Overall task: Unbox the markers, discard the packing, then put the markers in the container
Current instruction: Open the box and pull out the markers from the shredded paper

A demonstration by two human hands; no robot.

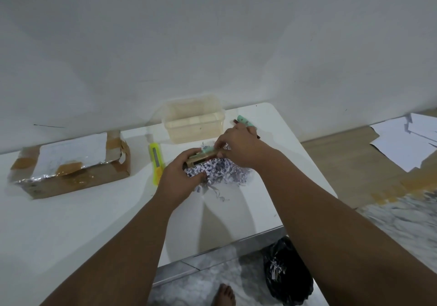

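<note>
Both hands meet over a heap of shredded paper packing [218,171] on the white table [71,223]. The left hand [182,180] grips a small brown marker box [201,158] from the 7 o'clock side, fingers curled around its near end and into the shreds. The right hand [238,147] comes in from 3 o'clock; thumb and forefinger pinch a mint-green marker [207,150] at the top of the box, while the remaining fingers close on more mint-green markers [246,122] that stick out past the knuckles toward 1 o'clock.

The clear plastic container [194,123] stands at 12 o'clock of the heap, near it but apart; I cannot make out any contents. A yellow utility knife [156,164] lies at 9 o'clock, just beside the left hand. The opened cardboard shipping box [71,166], taped and foil-lined, sits further out at 9 o'clock. On the floor at 5 o'clock, a black bag [287,272] holds some shreds.
</note>
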